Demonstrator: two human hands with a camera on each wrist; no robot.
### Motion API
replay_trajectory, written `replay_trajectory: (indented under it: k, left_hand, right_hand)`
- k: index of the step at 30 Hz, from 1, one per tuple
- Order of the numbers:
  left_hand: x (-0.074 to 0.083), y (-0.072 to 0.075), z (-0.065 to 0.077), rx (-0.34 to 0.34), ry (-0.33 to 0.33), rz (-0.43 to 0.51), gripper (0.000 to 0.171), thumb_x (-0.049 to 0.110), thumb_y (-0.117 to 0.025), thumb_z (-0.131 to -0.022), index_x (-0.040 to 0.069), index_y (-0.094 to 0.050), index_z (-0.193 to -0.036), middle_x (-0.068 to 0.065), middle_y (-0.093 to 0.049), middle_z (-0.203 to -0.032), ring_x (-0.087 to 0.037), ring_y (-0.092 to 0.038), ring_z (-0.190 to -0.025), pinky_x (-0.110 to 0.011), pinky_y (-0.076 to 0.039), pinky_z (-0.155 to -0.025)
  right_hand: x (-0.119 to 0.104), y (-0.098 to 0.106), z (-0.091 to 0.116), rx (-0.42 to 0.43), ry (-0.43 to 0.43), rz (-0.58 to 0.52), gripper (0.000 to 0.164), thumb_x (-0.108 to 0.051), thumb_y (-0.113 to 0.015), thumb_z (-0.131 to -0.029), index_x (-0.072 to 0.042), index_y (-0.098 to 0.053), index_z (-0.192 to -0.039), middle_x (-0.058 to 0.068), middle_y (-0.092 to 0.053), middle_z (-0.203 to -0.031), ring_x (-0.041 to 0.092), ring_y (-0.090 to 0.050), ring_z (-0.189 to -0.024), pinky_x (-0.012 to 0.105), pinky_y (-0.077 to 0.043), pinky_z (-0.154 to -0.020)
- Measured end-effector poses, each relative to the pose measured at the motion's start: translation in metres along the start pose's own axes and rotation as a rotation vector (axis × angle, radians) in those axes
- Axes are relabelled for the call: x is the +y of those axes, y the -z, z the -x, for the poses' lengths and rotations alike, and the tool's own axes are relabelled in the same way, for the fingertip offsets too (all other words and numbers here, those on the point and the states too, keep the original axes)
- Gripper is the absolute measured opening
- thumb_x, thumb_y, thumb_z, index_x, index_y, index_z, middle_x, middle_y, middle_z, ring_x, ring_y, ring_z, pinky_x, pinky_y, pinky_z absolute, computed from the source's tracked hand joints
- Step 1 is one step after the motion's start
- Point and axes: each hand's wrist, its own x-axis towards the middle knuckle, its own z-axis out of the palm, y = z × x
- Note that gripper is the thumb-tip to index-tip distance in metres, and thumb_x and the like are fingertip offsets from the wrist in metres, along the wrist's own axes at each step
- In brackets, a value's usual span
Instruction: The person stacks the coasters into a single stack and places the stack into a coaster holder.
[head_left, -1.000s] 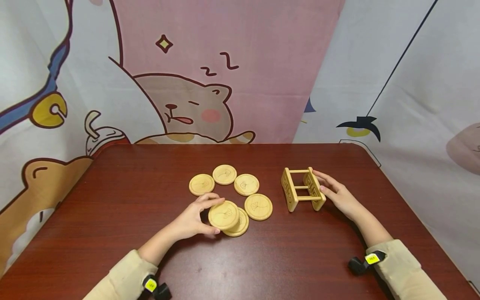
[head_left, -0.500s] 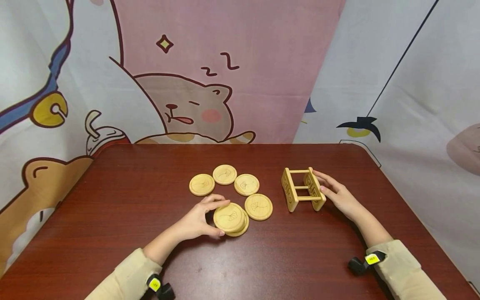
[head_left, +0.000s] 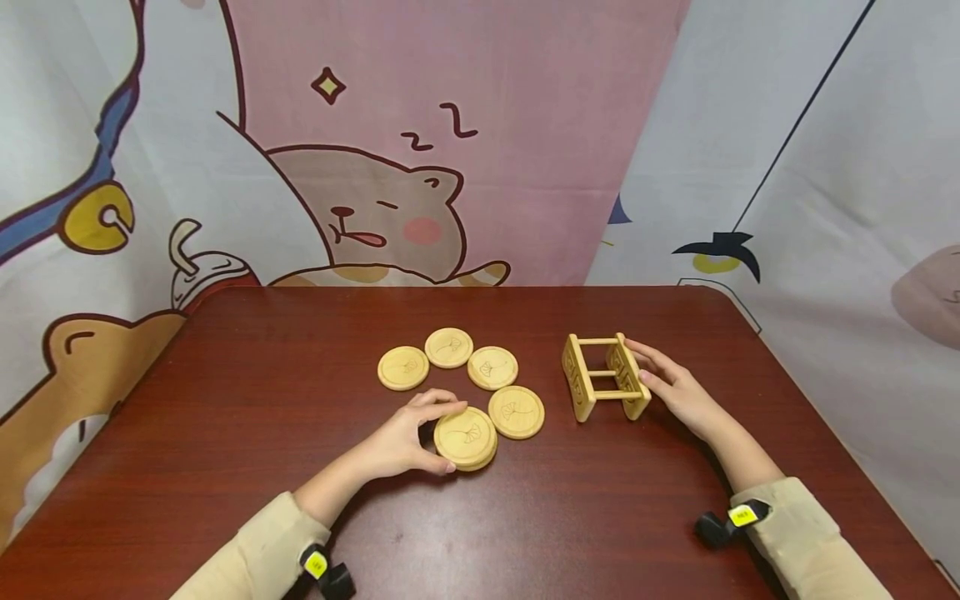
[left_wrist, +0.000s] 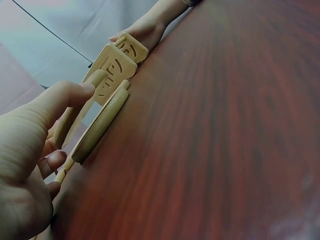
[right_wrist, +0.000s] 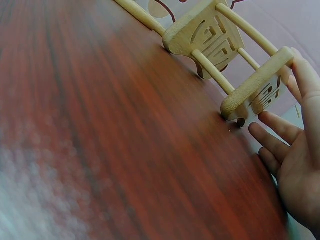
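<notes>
My left hand point(head_left: 396, 440) pinches a round wooden coaster point(head_left: 465, 437) by its edge, thumb at the near side and fingers at the far side. A ginkgo-leaf line is engraved on its face. Beneath it lies another coaster point(left_wrist: 102, 127), mostly covered in the head view; the left wrist view shows a gap between the two. My right hand point(head_left: 681, 398) rests against the outer side panel of a wooden coaster holder point(head_left: 577, 379), fingers fairly straight. The holder stands upright, its two slotted panels joined by dowels point(right_wrist: 212, 71), with no coaster in it.
More engraved coasters lie flat in an arc behind my left hand: one at the left point(head_left: 403, 368), one at the back point(head_left: 449, 347), and two at the right point(head_left: 492, 368). The reddish-brown table point(head_left: 300, 333) ends at a printed cloth backdrop point(head_left: 540, 150).
My left hand has moved right and lowered its coaster, bringing it nearly in line over the one beneath. My right hand and the holder have stayed in place.
</notes>
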Motion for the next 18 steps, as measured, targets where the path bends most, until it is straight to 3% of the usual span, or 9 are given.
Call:
replay_trajectory:
  k: [18]
  left_hand:
    - [-0.0035,-0.0033,-0.0021,-0.025,-0.001,-0.055,0.079,0.025,-0.089,-0.063,0.007,-0.057,-0.133,0.002,-0.050,-0.130,-0.021,-0.041,-0.122,-0.047,-0.033,-0.100]
  right_hand:
    - [-0.0001,0.0000,0.0000,0.000,-0.009,0.000,0.049,-0.016,-0.045,-0.103,-0.011,-0.032,-0.150,0.026,-0.042,-0.139,-0.003,-0.047,-0.112,0.015,-0.037,-0.087]
